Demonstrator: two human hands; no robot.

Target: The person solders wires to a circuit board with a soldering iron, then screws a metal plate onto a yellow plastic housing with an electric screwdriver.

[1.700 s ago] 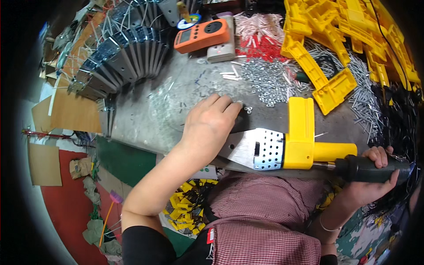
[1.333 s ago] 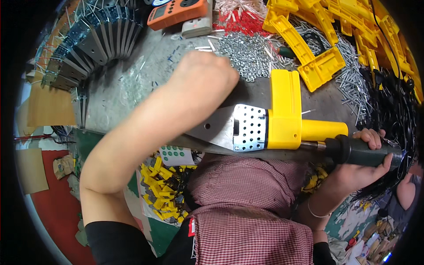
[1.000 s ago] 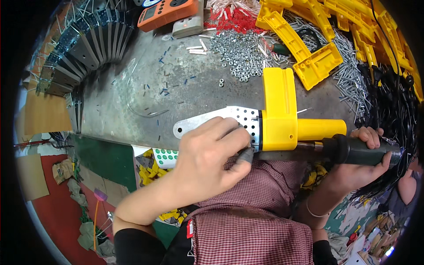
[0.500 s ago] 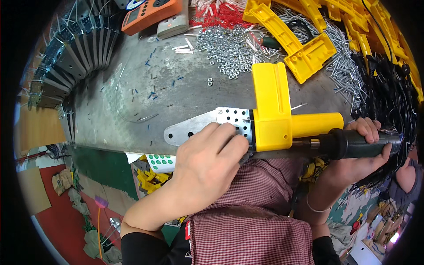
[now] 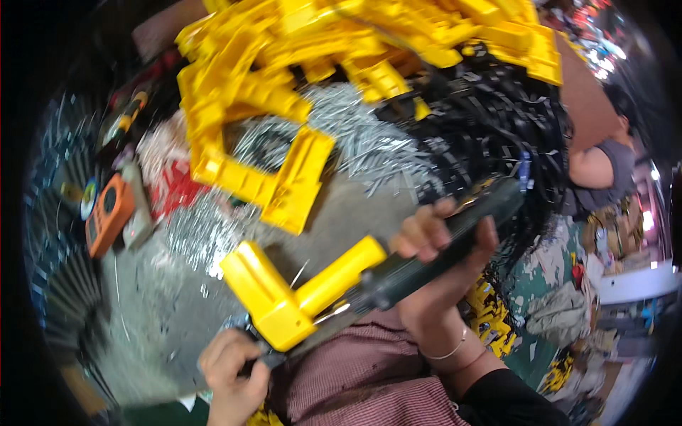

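My left hand is closed on the end of a yellow plastic tool body, where the metal plate seen half a second ago is now mostly hidden by the hand. The body has a block-shaped part and a round yellow handle sticking out toward the right. My right hand wraps round a dark, thick-bodied electric screwdriver. Its metal shank runs beside the yellow handle toward the body; whether the tip touches a screw cannot be made out. Motion blurs the picture.
Yellow plastic shells are heaped at the back. Near them lie long silver screws, black cables and a spread of small nuts. An orange meter sits at the left. Another person's arm shows at the far right.
The view has swung to the right, so the table's things appear farther left and tilted. Both hands keep their holds on the yellow body and the screwdriver, which now slant up to the right.
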